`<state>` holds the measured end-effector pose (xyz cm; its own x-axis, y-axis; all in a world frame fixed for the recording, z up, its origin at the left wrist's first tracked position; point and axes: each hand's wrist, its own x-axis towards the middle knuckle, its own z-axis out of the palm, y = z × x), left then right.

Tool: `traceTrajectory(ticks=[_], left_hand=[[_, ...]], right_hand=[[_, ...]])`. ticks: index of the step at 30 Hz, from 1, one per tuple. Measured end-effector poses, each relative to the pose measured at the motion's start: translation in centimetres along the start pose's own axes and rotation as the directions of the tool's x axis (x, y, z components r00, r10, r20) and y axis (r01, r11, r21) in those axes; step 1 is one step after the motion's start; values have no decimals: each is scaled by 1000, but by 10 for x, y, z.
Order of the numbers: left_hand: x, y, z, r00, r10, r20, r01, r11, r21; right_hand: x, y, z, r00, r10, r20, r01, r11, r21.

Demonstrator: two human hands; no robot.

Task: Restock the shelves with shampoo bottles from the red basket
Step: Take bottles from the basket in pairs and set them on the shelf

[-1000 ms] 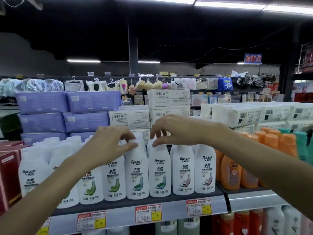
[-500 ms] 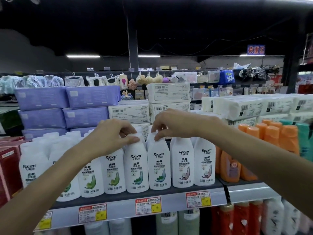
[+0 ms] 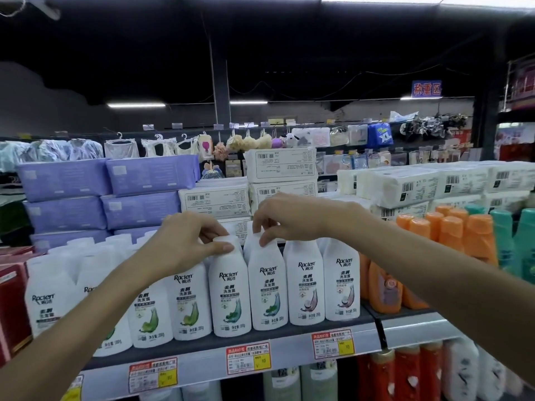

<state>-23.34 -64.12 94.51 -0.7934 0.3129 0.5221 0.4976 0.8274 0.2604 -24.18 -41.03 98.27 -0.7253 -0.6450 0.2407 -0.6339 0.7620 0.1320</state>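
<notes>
A row of white Raclen shampoo bottles stands on the grey shelf (image 3: 289, 347). My left hand (image 3: 185, 241) pinches the cap of one upright bottle with a teal leaf label (image 3: 230, 296). My right hand (image 3: 289, 218) pinches the cap of the neighbouring bottle (image 3: 267, 287) just to its right. Both bottles stand on the shelf, touching each other. Two more white bottles (image 3: 324, 282) stand to the right, and green-labelled ones (image 3: 188, 308) to the left. The red basket is out of view.
Orange bottles (image 3: 451, 235) and teal bottles (image 3: 518, 241) fill the shelf section to the right. Purple packs (image 3: 107, 180) and white tissue packs (image 3: 280, 166) are stacked behind. Red boxes (image 3: 11, 302) stand at far left. Price tags (image 3: 249, 358) line the shelf edge; more bottles sit below.
Both hands stay on the two bottle caps. The bottles sit a little higher in the frame as the view shifted; the fingers have closed tighter on the caps.
</notes>
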Motion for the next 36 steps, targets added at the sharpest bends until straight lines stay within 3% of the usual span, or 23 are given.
traceTrajectory(ticks=[11,18,22,26,36], left_hand=[[1,-3,0,1000,-25,16,25,1000,-18],[24,3,-38,986,59,-157,-53,998,43],[41,-11,-30,998,53,40,-56,995,79],[49,-29,-20,977,31,210,-40,998,39],[55,-30,-8,969,59,238,-62,998,5]], right_hand=[[-3,3,4,999,4,-53,-1,999,48],[16,13,-30,988,103,-115,-89,988,124],[32,15,-26,988,126,88,-133,989,69],[41,21,-17,979,138,152,-152,985,84],[49,24,-9,977,126,172,-149,980,131]])
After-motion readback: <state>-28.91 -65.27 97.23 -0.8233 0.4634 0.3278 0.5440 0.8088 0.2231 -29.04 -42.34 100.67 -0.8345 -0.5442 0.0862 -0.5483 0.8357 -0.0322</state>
